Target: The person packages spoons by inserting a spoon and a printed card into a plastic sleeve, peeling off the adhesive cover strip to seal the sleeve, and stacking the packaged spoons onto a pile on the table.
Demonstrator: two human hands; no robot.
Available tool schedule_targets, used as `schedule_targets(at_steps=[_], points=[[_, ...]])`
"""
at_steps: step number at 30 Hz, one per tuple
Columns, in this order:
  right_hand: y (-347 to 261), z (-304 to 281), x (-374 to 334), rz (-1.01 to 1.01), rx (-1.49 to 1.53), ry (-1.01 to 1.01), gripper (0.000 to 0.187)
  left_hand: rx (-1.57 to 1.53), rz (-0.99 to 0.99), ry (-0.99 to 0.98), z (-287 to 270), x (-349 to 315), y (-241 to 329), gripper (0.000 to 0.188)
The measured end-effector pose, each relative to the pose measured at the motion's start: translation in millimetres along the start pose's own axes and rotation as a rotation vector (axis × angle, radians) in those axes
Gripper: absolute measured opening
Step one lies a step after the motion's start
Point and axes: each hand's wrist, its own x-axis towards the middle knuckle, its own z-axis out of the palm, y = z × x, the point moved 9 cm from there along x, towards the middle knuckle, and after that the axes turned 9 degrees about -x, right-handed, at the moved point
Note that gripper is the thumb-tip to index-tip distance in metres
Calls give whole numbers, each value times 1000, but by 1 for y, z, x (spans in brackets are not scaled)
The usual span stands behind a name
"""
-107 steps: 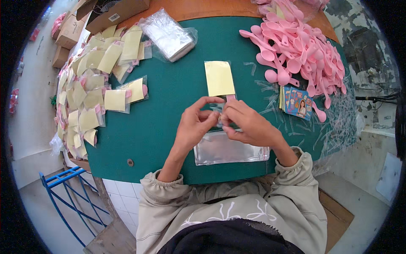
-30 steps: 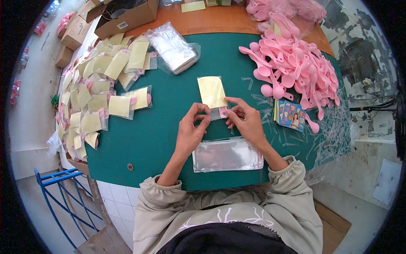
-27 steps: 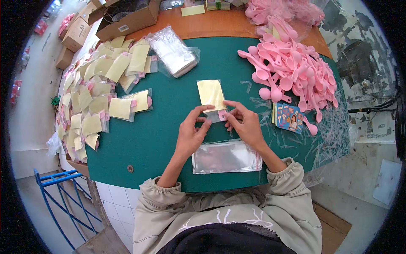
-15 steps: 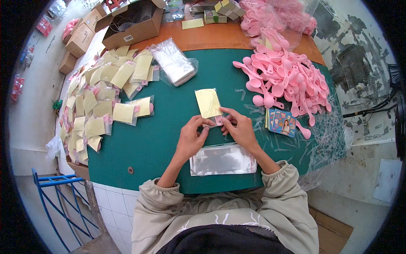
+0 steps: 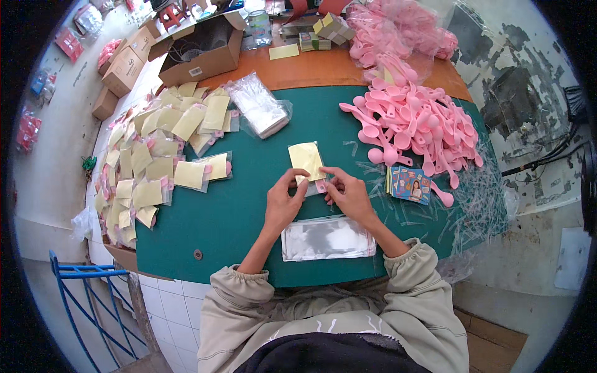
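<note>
A small clear plastic bag point(image 5: 315, 188) with a pale yellow card point(image 5: 305, 159) and a bit of pink at its lower end lies on the green table in front of me. My left hand point(image 5: 285, 198) pinches it at the card's lower left, thumb and forefinger close together. At the bag's right edge my right hand point(image 5: 349, 194) grips with bent fingers and thumb; the exact contact is partly hidden. Just nearer to me sits a stack of flat clear bags point(image 5: 328, 239). Most of the pink piece inside is covered by the card.
Filled bags with yellow cards point(image 5: 148, 163) heap on the left. Pink spoons point(image 5: 418, 121) pile up on the right, beside blue printed cards point(image 5: 410, 184) and plastic scraps point(image 5: 463, 214). Farther back are a pack of clear bags point(image 5: 258, 105) and a cardboard box point(image 5: 205, 53).
My left fingers have moved up from the bag's lower end onto the card's lower left. My right hand stays at the bag's right side. The whole view has shifted slightly.
</note>
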Motion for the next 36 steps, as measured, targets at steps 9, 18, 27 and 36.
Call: schedule_targets(at_steps=[9,18,27,36], points=[[-17,3,-1,-29,-282,-122,27,107,122,60,-20,-2,2,44],[-21,-168,-41,-109,-869,438,19,1102,440,595,-119,-50,92,23],[-26,-160,-3,-42,-1101,511,16,625,429,-445,81,-45,62,17],[-13,-103,72,-253,-1290,389,17,238,279,-541,78,-26,51,12]])
